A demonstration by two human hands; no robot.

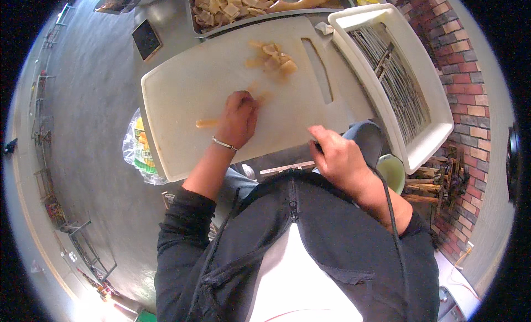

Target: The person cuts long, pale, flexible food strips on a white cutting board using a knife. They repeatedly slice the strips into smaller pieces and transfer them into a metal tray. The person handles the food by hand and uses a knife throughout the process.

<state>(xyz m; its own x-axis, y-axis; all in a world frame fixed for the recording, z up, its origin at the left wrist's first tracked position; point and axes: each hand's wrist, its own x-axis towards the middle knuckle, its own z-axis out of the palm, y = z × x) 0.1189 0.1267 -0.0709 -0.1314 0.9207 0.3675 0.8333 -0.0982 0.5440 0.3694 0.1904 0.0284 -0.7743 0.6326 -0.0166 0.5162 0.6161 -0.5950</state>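
Observation:
A large white plastic cutting board (178,98) lies before me. My left hand (240,116), blurred and with a bracelet at the wrist, rests low over its middle with curled fingers. Pale brown slices lie just past the fingertips, but whether the fingers pinch one is hidden. One strip of the same food (207,123) is left of that hand. Farther up the board sits a small heap of slices (277,60). My right hand (338,154) is at the board's near right edge, fingers bent; a small dark spot shows between thumb and fingers, too unclear to name.
A metal tray (198,31) of cut pieces stands beyond the board. At right is a white plastic tub (431,93) of thin metal skewers (394,81). A phone (147,40) lies at the upper left. Below are a plastic bag (143,152) and a green bowl (391,172).

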